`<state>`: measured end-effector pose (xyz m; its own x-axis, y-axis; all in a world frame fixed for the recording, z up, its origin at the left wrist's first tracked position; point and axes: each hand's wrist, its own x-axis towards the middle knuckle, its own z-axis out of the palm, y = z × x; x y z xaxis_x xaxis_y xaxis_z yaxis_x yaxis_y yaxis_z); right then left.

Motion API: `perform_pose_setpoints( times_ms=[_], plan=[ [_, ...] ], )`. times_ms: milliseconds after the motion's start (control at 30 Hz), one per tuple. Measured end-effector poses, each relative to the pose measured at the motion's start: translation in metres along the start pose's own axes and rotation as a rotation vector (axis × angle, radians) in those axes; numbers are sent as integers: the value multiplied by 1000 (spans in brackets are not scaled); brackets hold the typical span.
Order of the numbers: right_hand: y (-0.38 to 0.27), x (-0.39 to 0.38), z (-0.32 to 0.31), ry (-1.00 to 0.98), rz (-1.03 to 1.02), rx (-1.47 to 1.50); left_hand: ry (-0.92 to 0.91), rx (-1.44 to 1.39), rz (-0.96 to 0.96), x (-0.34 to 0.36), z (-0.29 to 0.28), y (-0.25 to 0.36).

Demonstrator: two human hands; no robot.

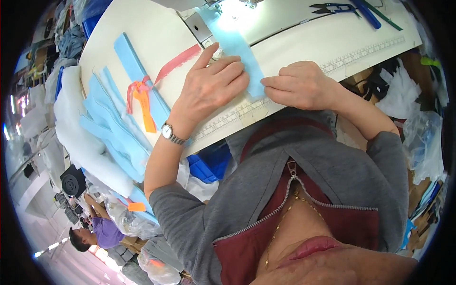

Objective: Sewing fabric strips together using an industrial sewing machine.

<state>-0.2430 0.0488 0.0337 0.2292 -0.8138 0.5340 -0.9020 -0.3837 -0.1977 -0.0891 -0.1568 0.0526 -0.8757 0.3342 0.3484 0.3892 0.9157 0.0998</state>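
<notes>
The cloth strip (247, 56) was light blue, and so were the folded strips (134, 64). The tabletop (294, 52) was creamy white. The ruler (363, 52) had little dark lines. The ribbon (178, 62) was pinky red, the tag (145, 112) bright orange. The snips (330, 8) looked black, maybe dark blue.

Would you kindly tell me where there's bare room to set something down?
Bare patches: between the snips and ruler strip; and between the blue bundle, pink ribbon and sewing machine. The left is crowded: blue strips, white batting.

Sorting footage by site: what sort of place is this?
Likely a sewing workshop: a light-blue strip runs up to a lit sewing machine, with snips and a tied light-blue bundle on the table.
</notes>
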Motion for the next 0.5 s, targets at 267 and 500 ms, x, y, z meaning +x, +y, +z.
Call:
perform_pose_setpoints(
  times_ms=[267, 500],
  plan=[
    [-7, 13, -4, -95, -115, -66, -114, -128, 30, -5, -14, -5],
    [30, 25, -8, -107, -102, -57, -87, -54, -22, 0, -9, -23]
  ],
)
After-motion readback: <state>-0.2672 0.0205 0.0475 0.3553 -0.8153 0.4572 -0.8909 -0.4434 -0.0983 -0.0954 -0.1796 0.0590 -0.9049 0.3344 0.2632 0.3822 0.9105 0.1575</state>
